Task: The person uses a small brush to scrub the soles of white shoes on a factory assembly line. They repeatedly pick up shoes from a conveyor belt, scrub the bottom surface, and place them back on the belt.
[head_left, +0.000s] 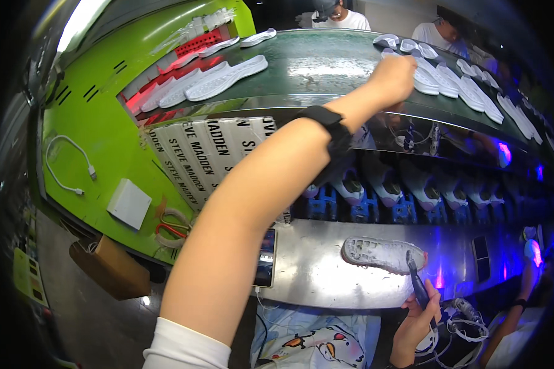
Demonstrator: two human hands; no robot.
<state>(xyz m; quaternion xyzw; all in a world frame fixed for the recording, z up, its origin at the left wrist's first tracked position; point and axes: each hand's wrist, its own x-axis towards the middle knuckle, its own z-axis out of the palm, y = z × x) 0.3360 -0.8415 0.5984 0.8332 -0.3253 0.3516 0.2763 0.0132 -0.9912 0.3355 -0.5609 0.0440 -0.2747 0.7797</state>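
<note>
My left arm stretches across to the green conveyor belt [317,61]. There my left hand [395,79] is closed at a white shoe sole [426,83] at the near end of a row; its fingertips are partly hidden. Low on the right, my right hand [420,317] grips a dark-handled brush [419,288]. The brush's tip touches the right end of another sole [375,253], which lies flat on the metal shelf [326,283], its studded inner side up.
More white soles [228,80] lie on the belt's left. Several shoes [388,187] stand on blue supports below the belt. A phone [265,261], a dark device [481,258] and cables [468,323] are near the shelf. Co-workers [345,18] sit opposite; another person's arm [517,301] is at right.
</note>
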